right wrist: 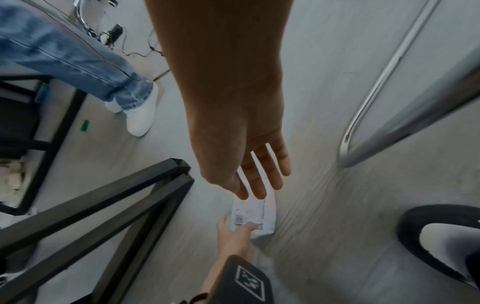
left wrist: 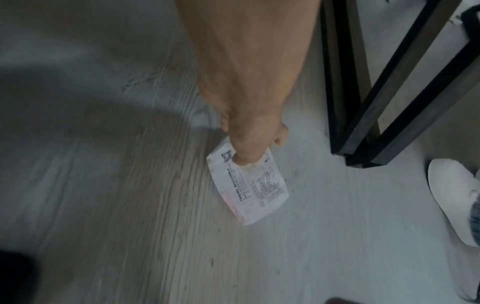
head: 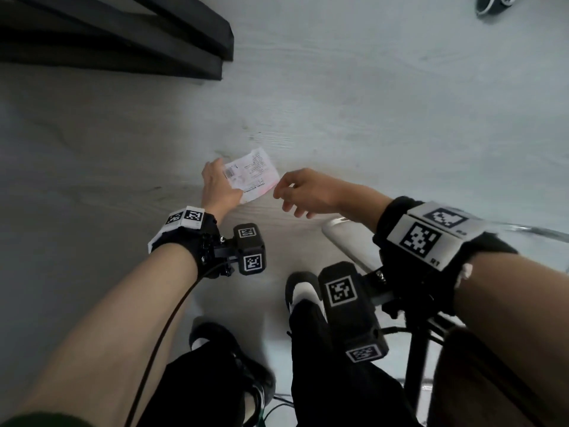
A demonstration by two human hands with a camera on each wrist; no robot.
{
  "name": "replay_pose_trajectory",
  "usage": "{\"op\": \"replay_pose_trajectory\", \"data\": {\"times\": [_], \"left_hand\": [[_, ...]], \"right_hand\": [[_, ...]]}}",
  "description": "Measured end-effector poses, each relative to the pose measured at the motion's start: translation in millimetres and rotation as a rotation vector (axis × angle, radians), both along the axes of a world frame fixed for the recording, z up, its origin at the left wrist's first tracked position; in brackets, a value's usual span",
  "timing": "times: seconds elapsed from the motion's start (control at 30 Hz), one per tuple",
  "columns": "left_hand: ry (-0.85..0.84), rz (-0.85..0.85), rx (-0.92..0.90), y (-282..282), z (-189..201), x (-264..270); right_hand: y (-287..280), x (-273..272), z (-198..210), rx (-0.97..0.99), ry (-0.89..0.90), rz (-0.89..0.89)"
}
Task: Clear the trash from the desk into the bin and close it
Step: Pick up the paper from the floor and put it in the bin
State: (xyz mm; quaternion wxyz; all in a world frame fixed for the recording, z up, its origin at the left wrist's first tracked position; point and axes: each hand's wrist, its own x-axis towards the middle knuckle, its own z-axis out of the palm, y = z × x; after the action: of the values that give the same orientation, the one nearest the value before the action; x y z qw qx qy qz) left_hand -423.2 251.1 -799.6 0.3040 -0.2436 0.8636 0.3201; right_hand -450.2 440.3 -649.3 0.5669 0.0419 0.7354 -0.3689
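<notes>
A white printed paper wrapper (head: 254, 174) with a barcode is low over the grey wood floor. My left hand (head: 220, 183) pinches its barcode end between thumb and fingers; the left wrist view shows that hand (left wrist: 249, 148) curled on the wrapper (left wrist: 254, 189). My right hand (head: 295, 192) hovers just right of the wrapper with relaxed fingers and holds nothing. In the right wrist view its straight fingers (right wrist: 259, 179) reach the far end of the wrapper (right wrist: 255, 216), opposite the left hand (right wrist: 235, 234). No bin is in view.
Black metal desk legs (head: 172, 41) stand to the upper left, close to the wrapper. A chrome chair leg (head: 341, 238) lies under my right wrist. My black shoes (head: 303, 291) are below. Another person's jeans and white shoe (right wrist: 141, 115) stand beyond the desk legs.
</notes>
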Motion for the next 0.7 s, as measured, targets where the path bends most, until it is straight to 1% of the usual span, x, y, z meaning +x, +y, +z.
{"op": "replay_pose_trajectory", "data": {"times": [0.1, 0.2, 0.3, 0.37, 0.43, 0.5, 0.6, 0.63, 0.7], "left_hand": [[0.009, -0.080, -0.046, -10.4, -18.0, -6.4], [-0.045, -0.061, -0.064, -14.3, -28.5, -6.0], [-0.054, -0.135, -0.076, -11.0, -25.3, 3.8], [-0.031, -0.072, -0.024, -6.7, -18.5, 11.6], [-0.008, 0.056, 0.076, -3.6, -4.3, 18.3], [0.036, 0.183, 0.178, 2.6, 18.7, 22.3], [0.107, 0.357, 0.368, 15.2, 69.1, 20.9], [0.109, 0.395, 0.430, 19.2, 86.9, 20.0], [0.135, 0.435, 0.506, 27.6, 123.8, 12.2]], "right_hand": [[-5.6, 3.7, -16.0, 0.019, 0.004, 0.026], [-4.9, 4.9, -27.6, 0.036, 0.019, 0.040], [-3.5, 4.6, -31.1, 0.050, 0.036, 0.021], [-2.7, 4.2, -28.1, 0.067, 0.055, -0.030], [-3.2, 5.0, -21.0, 0.081, 0.087, -0.104], [-2.0, 6.3, -9.4, 0.102, 0.129, -0.135], [-0.3, 5.6, 17.3, 0.136, 0.203, -0.163], [0.5, 4.8, 29.8, 0.134, 0.204, -0.195], [3.1, 1.1, 56.5, 0.085, 0.148, -0.301]]}}
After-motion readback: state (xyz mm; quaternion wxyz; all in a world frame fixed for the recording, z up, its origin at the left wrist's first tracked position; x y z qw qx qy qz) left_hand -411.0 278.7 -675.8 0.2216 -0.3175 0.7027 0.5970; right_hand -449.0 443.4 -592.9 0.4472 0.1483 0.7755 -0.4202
